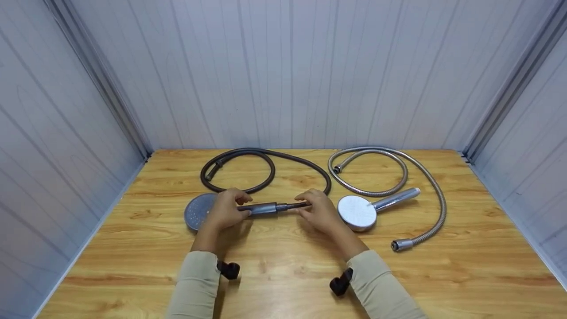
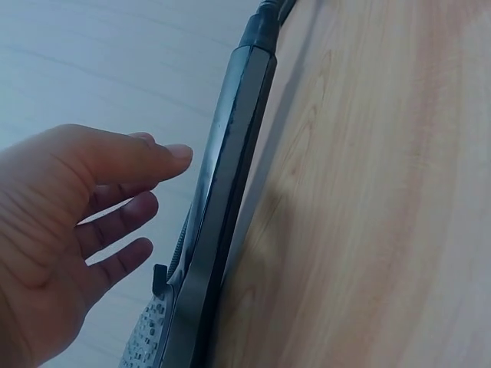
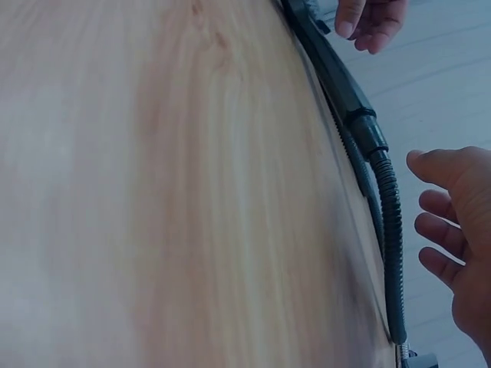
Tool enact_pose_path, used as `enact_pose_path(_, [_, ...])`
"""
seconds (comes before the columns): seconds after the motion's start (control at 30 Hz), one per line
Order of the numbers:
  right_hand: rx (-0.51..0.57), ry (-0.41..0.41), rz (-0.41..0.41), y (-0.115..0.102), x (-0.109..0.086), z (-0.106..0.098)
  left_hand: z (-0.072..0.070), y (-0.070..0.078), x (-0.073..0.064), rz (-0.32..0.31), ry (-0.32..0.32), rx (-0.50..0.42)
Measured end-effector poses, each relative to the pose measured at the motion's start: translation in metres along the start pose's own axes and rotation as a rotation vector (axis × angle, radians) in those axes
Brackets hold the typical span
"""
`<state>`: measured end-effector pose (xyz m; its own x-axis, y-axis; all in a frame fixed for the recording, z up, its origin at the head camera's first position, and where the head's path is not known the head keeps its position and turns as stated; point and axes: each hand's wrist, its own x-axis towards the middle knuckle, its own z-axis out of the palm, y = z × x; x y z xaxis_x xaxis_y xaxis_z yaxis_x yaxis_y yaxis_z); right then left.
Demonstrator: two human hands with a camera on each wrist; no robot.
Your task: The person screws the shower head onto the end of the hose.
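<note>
The left hand [image 1: 227, 210], fingers loosely spread, hovers beside the dark grey, round-faced shower head [image 1: 264, 208]; the right hand [image 1: 319, 210], likewise spread, hovers beside the joined black ribbed hose [image 3: 393, 245].

- Right showerhead [image 1: 356, 212]: on table [image 1: 283, 283].
- Left showerhead [image 1: 197, 215]: left of right showerhead.
- Left hose [image 1: 273, 170]: behind it, leftward.
- Right hose [image 1: 443, 208]: behind and right of it.
</note>
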<state>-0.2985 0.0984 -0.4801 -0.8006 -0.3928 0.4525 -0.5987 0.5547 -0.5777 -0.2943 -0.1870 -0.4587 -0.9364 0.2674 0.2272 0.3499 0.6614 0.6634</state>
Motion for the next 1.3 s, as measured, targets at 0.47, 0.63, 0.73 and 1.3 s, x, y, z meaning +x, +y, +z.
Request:
enact_pose_path(0.47, [0.075, 0.023, 0.021, -0.006, -0.014, -0.016, 0.003, 0.011, -0.009, -0.013, -0.035, -0.02])
enact_pose_path(0.63, [0.064, 0.025, 0.015, -0.008, -0.02, -0.02, 0.007, 0.014, -0.012, 0.054, -0.006, -0.06])
enact_pose_path(0.73, [0.063, 0.022, 0.025, -0.01, -0.022, -0.021, 0.01, 0.016, -0.014, 0.059, -0.004, -0.09])
enact_pose_path(1.3, [0.088, 0.05, 0.038, -0.007, -0.043, -0.033, 0.032, 0.034, -0.02, 0.211, 0.064, -0.231])
